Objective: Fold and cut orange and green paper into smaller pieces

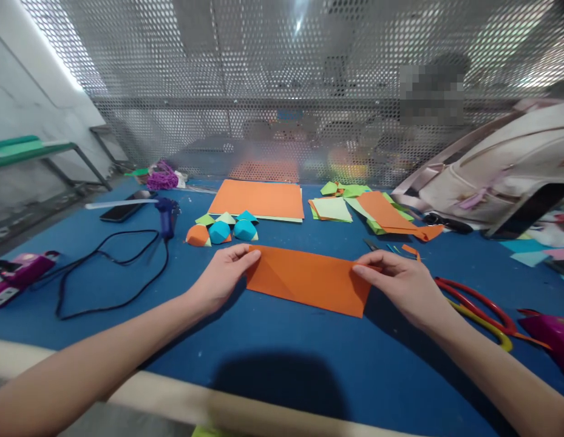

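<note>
A rectangular orange sheet of paper (309, 282) stretches between my two hands above the blue tabletop. My left hand (224, 270) pinches its upper left corner, thumb on top. At the upper right corner, my right hand (397, 279) grips the paper between thumb and fingers. A faint diagonal crease shows on the sheet's left part. Just beyond it sit several small folded paper pieces in orange, blue (219, 232) and green. A larger stack of orange paper (258, 199) lies behind those.
Scissors (479, 309) with red and yellow handles lie by my right forearm. On the left are a blue glue gun (167, 217) with its black cord, a phone (127, 207) and a purple power strip (24, 276). Paper scraps (384, 212) and a pale backpack (500, 161) occupy the right back.
</note>
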Available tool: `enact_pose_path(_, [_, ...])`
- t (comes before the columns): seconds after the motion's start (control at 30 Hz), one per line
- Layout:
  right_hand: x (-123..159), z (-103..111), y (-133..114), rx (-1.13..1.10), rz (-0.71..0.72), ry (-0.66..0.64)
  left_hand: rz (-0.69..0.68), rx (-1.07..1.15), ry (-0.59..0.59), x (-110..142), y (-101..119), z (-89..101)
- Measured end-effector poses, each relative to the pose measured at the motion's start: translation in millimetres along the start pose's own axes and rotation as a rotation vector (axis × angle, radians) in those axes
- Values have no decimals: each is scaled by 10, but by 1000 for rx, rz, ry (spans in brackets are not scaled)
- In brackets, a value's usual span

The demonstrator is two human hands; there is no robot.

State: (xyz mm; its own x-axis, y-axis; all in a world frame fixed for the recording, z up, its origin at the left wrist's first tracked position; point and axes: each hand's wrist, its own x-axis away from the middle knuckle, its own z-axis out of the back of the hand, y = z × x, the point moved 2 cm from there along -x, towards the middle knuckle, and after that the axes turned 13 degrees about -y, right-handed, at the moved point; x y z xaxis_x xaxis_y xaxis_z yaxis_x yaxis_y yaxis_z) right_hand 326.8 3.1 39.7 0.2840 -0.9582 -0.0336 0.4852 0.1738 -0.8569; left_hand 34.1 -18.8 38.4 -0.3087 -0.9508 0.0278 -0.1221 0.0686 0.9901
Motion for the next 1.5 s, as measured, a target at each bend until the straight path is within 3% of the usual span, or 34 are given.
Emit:
enact_pose_path(0.23, [-48, -59, 130, -257, -77, -126, -37, 63, 19, 39, -4, -7])
enact_pose_path(0.53, [-52, -62, 159, -278, -63, -30, -32, 55, 77, 75, 44, -38])
enact_pose_path(0.8, [-31, -66, 108, -301, -63, -22, 0, 63, 52, 94, 33, -25])
enact_pose_path(1.1, [19, -74, -8, -324, -61, -28, 32, 49, 113, 83, 73, -32])
enact_pose_path(1.2, [11, -71, -11, -354, -55, 5, 41, 67, 70, 87, 47, -23])
enact_pose_path(1.33, [-2, -55, 20, -345, 21, 36, 100, 65, -48, 74, -32, -10])
enact_pose_path(1.5, [19, -28, -14, -276, 217, -38, -67, -249, 63, 114, 33, 87])
